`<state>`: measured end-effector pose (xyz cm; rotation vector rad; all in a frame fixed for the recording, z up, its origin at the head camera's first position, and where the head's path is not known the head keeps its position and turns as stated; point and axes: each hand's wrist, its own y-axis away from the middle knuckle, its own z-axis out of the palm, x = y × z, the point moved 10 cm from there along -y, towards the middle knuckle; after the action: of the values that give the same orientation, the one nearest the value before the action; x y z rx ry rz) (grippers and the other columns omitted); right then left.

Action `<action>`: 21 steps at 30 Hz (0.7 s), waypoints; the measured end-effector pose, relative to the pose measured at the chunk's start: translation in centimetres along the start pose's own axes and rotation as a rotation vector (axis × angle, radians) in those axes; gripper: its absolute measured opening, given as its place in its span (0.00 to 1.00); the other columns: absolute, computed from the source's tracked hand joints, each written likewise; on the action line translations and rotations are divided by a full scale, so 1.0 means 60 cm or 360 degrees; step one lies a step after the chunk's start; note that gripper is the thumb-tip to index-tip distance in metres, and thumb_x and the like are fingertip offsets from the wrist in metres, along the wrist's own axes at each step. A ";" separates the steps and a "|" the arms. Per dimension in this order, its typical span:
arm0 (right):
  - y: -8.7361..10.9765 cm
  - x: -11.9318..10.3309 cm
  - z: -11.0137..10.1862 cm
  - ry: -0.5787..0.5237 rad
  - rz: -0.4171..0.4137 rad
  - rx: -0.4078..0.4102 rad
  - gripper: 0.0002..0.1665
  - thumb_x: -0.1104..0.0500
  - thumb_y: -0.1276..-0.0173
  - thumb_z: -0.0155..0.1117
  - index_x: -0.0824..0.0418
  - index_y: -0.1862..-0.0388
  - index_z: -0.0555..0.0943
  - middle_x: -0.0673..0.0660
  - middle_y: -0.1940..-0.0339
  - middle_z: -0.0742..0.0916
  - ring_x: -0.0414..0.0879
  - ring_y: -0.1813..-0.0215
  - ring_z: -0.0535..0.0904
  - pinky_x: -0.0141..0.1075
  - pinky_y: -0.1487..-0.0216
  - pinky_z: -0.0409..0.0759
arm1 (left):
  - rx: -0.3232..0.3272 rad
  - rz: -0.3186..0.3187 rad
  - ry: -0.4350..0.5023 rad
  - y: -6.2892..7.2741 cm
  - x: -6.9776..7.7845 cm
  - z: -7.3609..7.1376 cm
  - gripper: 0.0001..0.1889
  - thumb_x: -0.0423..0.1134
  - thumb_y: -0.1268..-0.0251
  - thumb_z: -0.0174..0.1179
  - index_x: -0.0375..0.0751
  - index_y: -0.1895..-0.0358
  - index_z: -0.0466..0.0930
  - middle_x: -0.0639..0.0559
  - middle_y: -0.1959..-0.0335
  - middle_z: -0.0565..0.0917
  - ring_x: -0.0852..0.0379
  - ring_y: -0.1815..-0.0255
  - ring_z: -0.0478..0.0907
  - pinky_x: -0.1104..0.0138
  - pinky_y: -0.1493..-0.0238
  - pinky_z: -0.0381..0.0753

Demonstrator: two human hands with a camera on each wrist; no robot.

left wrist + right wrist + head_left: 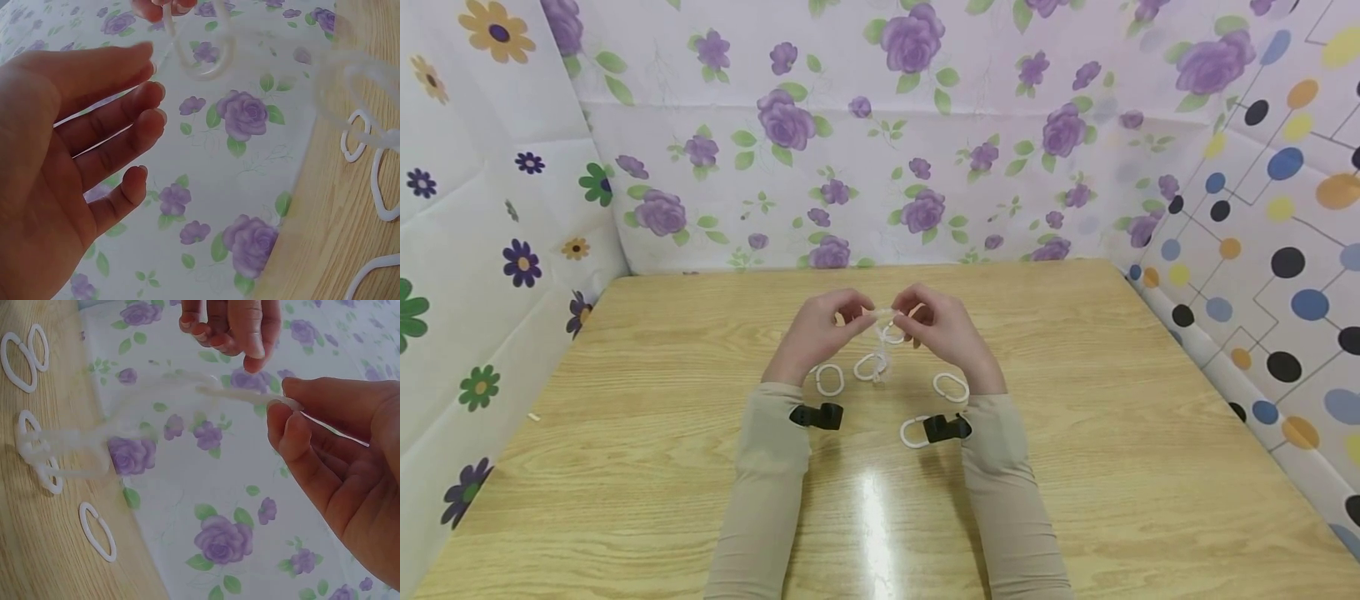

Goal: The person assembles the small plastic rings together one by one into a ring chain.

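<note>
Right hand (942, 327) pinching white link (244, 395), dangling links (881, 368) toward six o'clock, left hand (820, 332) at nine o'clock, fingertips close together, hold undeterminable

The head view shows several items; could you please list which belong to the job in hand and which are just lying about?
Job in hand:
- white oval ring, pinched by the right hand
- seemingly linked white rings beneath
- probably, loose white oval rings nearby

Apparently just lying about:
- small pale scrap, left on the light wooden table

You can read no text, label or number here. Around the table (625, 500), you find only wordless patterns.
</note>
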<state>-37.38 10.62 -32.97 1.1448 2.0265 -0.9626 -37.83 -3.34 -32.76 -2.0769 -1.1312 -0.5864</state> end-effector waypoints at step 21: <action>-0.003 -0.007 0.000 -0.0013 -0.0084 0.0000 0.11 0.66 0.31 0.60 0.63 0.50 0.75 0.61 0.52 0.82 0.56 0.55 0.84 0.48 0.54 0.83 | 0.0166 -0.0174 -0.0044 0.000 -0.016 -0.015 0.11 0.46 0.29 0.57 0.43 0.58 0.83 0.48 0.68 0.85 0.53 0.67 0.77 0.64 0.64 0.73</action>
<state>-37.33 10.38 -32.57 1.0903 2.0596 -0.9916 -38.40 -4.53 -32.78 -1.9490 -1.2706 -0.5404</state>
